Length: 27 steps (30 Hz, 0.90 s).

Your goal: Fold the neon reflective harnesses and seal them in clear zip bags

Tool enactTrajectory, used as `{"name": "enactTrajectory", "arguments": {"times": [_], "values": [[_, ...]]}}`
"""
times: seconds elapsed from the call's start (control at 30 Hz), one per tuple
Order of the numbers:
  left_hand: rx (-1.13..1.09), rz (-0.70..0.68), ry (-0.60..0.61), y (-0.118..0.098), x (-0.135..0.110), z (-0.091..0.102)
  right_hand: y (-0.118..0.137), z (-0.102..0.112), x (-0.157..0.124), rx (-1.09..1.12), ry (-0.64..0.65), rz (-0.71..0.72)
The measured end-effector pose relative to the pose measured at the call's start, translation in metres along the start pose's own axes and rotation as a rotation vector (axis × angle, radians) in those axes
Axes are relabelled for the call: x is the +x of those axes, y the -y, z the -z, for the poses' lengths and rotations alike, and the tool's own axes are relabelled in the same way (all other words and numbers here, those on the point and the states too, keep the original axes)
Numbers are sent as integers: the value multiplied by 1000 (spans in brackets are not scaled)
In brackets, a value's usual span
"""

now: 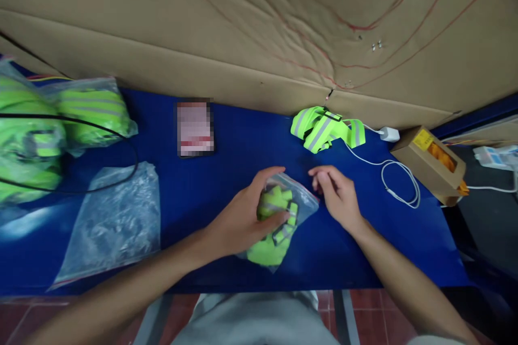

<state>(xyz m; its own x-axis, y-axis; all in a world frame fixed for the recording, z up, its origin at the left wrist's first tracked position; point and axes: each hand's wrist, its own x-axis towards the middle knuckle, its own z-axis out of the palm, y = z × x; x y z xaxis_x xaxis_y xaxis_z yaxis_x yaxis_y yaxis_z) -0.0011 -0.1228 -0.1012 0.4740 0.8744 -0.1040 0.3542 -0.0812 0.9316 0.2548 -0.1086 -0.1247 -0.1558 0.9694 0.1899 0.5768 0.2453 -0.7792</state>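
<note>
A clear zip bag (304, 194) stands tilted over the near middle of the blue table, with a neon-yellow reflective strap (269, 252) folded inside it. My left hand (246, 213) grips this bag, thumb across its front and fingers behind its left side. Just right of the bag's top corner is my right hand (338, 194), its fingers curled in toward the thumb; nothing shows in them and they look apart from the bag. Farther back lies a loose neon-yellow reflective harness (319, 128) with grey stripes and black buckles.
Packed bags (93, 113) of neon gear pile up at the left, crossed by a black cable (135, 164). An empty plastic bag (117, 221) lies before them. A blurred-out box-like item (195, 128), a white charging cable (415, 188) and a cardboard box (429, 164) also occupy the table.
</note>
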Motion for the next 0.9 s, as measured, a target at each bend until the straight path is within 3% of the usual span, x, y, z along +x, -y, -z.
{"name": "enactTrajectory", "arguments": {"times": [0.07, 0.13, 0.23, 0.3, 0.4, 0.53, 0.6, 0.67, 0.77, 0.9], "values": [[100, -58, -106, 1, 12, 10, -5, 18, 23, -208, -100, 129], [203, -136, -213, 4, 33, 23, -11, 38, 53, -483, -89, 251], [360, -159, -293, 8, 70, 43, -17, 61, 98, -823, 28, 246], [497, -182, -385, 6, 88, 49, -15, 64, 123, -971, 159, 290], [700, -259, -491, -6, 92, 38, -4, 53, 145, -1095, 336, 404], [867, -394, -407, -28, 64, -4, 12, 37, 155, -1082, 510, 268], [953, -467, -341, -29, 45, -22, 17, 40, 155, -1048, 541, 174], [1012, -445, -339, -22, 33, -32, 18, 53, 154, -1007, 558, 122], [1016, -298, -432, 3, 34, -30, 18, 82, 147, -877, 591, 59], [966, -276, -416, 24, 67, -12, 13, 111, 123, -655, 583, -18]]}}
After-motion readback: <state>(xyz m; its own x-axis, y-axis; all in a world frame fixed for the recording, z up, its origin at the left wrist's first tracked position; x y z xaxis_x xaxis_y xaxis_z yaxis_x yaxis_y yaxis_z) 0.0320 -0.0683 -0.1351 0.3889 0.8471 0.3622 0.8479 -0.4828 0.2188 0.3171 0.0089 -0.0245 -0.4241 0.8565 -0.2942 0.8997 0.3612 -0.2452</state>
